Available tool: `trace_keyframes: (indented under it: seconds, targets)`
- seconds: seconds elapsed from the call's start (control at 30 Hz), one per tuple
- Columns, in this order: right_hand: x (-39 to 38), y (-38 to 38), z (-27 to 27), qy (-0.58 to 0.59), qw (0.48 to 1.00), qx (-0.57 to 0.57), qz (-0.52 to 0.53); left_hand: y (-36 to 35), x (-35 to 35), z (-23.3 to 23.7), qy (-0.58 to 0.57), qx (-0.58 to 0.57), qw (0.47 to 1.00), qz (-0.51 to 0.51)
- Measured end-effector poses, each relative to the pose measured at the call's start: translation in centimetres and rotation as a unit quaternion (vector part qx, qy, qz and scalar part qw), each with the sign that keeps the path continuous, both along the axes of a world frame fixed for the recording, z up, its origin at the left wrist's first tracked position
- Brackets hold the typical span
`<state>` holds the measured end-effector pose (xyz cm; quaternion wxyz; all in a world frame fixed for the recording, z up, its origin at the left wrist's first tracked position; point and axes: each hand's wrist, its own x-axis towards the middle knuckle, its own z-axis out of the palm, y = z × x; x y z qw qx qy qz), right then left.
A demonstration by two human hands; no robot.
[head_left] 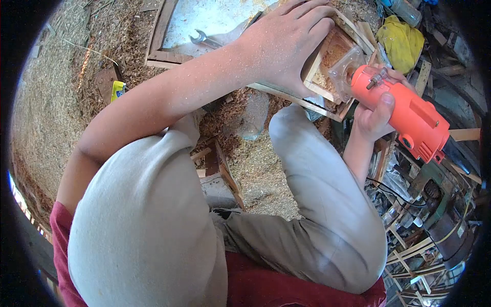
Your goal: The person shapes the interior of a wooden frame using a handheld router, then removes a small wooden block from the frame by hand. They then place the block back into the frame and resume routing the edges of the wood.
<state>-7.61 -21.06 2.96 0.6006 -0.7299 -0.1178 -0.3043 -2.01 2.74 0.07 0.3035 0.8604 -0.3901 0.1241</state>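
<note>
My right hand (376, 115) is wrapped round the body of an orange trim router (417, 120), its thumb on top. The router lies tilted, its clear plastic base (343, 73) against a small wooden frame (322, 92); the bit is hard to make out. Dusted with wood particles, my left hand (294, 43) spreads over the frame's left side. Its fingers bend over the far edge and its thumb points down along the near side, gripping the wood. An open-ended wrench (204, 39) lies beyond my left forearm on a pale, wood-edged board (192, 20).
Sawdust and shavings (261, 194) cover the ground. A yellow cloth (401, 43) and a plastic bottle (406, 11) lie at upper right. Wood strips, cables and machine parts crowd the right side. A wooden box (225, 171) sits between my bent legs.
</note>
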Motion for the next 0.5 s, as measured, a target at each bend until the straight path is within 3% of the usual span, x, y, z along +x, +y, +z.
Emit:
trace_keyframes:
  seconds: [0.5]
  targets:
    - [-0.6, -1.2, -0.4, 0.009, 1.000, -0.001, 0.008, 0.0, 0.1, 0.3, 0.015, -0.004, 1.000, -0.003]
